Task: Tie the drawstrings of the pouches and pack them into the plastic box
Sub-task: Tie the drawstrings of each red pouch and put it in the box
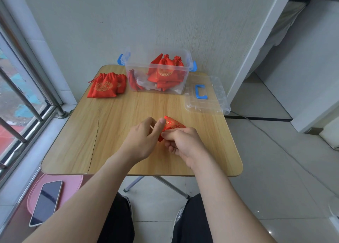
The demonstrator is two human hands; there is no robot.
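One pouch (173,125) sits mid-frame; my left hand (142,140) and right hand (183,143) both pinch its neck, I judge to tie it.

The nearest pouch (174,125) is red with gold print, like the piled pouches (106,86), each bearing a round gold emblem. The box (140,72) is clear with blue latches (120,59); its lid (217,100) is clear with a blue handle (200,91). The table (117,119) shows pale wood grain.
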